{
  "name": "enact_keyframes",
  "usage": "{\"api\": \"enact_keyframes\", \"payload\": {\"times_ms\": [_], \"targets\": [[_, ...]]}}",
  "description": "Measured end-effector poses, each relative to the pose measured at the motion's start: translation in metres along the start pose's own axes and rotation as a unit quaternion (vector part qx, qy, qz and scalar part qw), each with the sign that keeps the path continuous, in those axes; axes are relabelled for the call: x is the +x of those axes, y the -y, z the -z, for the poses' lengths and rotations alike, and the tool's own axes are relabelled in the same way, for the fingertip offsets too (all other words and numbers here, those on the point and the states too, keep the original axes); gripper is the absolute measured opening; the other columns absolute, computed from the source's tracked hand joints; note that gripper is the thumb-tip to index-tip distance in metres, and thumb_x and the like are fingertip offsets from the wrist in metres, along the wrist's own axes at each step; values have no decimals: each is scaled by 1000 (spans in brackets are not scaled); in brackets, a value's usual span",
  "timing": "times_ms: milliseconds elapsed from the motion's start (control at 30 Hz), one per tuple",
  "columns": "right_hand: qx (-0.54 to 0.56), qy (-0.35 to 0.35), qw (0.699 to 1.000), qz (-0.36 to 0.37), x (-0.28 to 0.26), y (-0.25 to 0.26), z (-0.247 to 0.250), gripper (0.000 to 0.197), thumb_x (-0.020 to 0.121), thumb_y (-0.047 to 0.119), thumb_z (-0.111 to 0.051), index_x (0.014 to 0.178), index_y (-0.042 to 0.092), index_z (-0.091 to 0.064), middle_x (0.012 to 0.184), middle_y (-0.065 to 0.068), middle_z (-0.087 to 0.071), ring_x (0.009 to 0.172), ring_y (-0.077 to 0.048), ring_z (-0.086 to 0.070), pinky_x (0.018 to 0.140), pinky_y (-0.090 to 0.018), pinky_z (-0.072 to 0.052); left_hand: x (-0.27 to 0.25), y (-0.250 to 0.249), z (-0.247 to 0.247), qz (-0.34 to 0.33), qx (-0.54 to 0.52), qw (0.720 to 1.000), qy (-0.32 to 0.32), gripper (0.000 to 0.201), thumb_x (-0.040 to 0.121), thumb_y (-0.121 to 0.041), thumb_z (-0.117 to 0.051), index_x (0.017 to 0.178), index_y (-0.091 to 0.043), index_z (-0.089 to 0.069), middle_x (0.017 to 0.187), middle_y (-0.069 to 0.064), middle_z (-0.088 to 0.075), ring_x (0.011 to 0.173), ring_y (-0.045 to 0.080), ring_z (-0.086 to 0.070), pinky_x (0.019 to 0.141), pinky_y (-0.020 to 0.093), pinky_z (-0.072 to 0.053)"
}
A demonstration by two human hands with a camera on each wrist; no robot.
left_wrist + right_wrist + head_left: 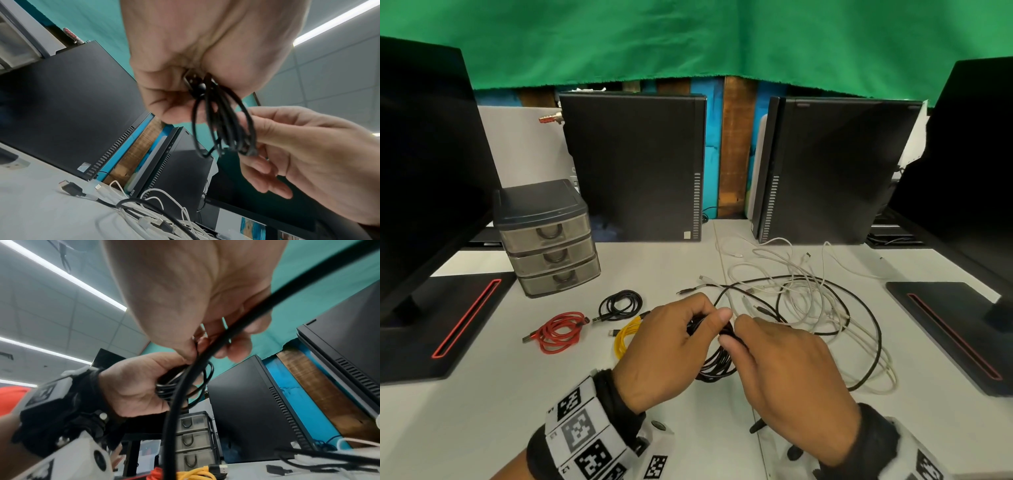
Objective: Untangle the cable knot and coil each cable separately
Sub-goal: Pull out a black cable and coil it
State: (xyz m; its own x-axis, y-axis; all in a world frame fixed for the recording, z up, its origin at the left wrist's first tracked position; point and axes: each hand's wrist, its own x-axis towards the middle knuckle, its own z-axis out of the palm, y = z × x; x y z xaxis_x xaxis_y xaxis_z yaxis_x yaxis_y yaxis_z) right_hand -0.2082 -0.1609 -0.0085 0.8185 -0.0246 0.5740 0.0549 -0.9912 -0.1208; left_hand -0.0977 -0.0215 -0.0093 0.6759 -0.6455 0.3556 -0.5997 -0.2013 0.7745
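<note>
Our left hand (664, 346) clamps the black coil (717, 363) steady while our right hand (787, 373) pinches its strand, feeding another loop.

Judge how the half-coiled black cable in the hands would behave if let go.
The black cable is thin and hangs limp from the left hand, so the loops would probably spring loose. Its tail still runs into the white cables and could drag.
</note>
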Motion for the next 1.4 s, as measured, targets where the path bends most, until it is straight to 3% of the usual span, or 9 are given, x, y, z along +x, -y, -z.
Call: {"api": "enact_keyframes", "payload": {"times_ms": [100, 267, 467, 600, 733, 867, 1000, 1267, 1400], "targets": [[90, 11, 995, -32, 2, -4, 7, 29, 101, 46, -38, 78, 28, -42, 63, 14, -38, 53, -12, -38, 47, -26, -32, 0, -1, 1, -40, 60, 997, -2, 36, 101, -50, -40, 83, -27, -60, 63, -11, -50, 59, 8, -47, 58, 20, -36], [265, 8, 962, -60, 6, -10, 21, 38, 99, 51, -40, 81, 24, -58, 73, 6, -59, 71, -17, -58, 60, -38, -51, 0, -3, 7, -97, 113, 989, -16, 40, 101, -51, -31, 91, -27, -61, 80, -12, -56, 76, 9, -55, 67, 19, -40], [411, -28, 904, -114, 10, -11, 31, 29, 93, 54, -49, 87, 31, -66, 93, 0, -70, 82, -37, -63, 63, -60, -52, 1, -6, 18, -72, 1, 997, 38, 34, 101, -50, -35, 80, -30, -54, 64, -17, -48, 60, 4, -44, 59, 18, -33], [473, 37, 870, -134, 11, -15, 24, 12, 94, 32, -60, 105, 30, -64, 113, 8, -70, 108, -15, -65, 90, -48, -55, -2, -8, 18, -56, -85, 988, 116, 34, 98, -51, -41, 86, -23, -54, 74, -9, -54, 72, 13, -51, 73, 41, -45], [506, 65, 855, -96, 11, -9, 19, 34, 98, 6, -58, 117, 32, -68, 109, -1, -73, 105, -19, -68, 87, -31, -57, -1, -5, 14, -44, -125, 981, 142, 30, 98, -40, -49, 99, -11, -57, 74, -8, -57, 74, 12, -55, 74, 36, -47], [509, 57, 850, -119, 11, -12, 19, 33, 95, 11, -62, 114, 36, -72, 111, 7, -74, 97, -19, -70, 66, -33, -61, 3, -1, 18, -22, -122, 984, 132, 29, 95, -38, -54, 111, -15, -62, 87, 9, -64, 83, 24, -61, 81, 44, -51], [512, 43, 848, -131, 8, -10, 9, 26, 96, 19, -60, 108, 36, -76, 108, 3, -72, 98, -20, -67, 58, -31, -57, 4, 2, 14, -60, -11, 995, 84, 21, 103, -33, -46, 118, -29, -59, 94, -10, -65, 87, 10, -62, 80, 32, -51], [527, 99, 833, -134, 5, -12, -6, 28, 93, 43, -52, 112, 41, -74, 107, 0, -68, 92, -32, -59, 69, -30, -48, -2, 8, 15, -82, 258, 962, 36, 32, 99, -44, -27, 109, -32, -55, 96, -12, -55, 84, 12, -55, 74, 35, -47], [514, 105, 842, -128, 6, -10, -5, 29, 94, 32, -51, 110, 43, -73, 106, 8, -69, 77, -8, -58, 68, -23, -48, 0, 7, 20, -83, 281, 956, 30, 27, 102, -43, -35, 99, -31, -59, 84, -12, -53, 80, 9, -50, 74, 30, -42]]}}
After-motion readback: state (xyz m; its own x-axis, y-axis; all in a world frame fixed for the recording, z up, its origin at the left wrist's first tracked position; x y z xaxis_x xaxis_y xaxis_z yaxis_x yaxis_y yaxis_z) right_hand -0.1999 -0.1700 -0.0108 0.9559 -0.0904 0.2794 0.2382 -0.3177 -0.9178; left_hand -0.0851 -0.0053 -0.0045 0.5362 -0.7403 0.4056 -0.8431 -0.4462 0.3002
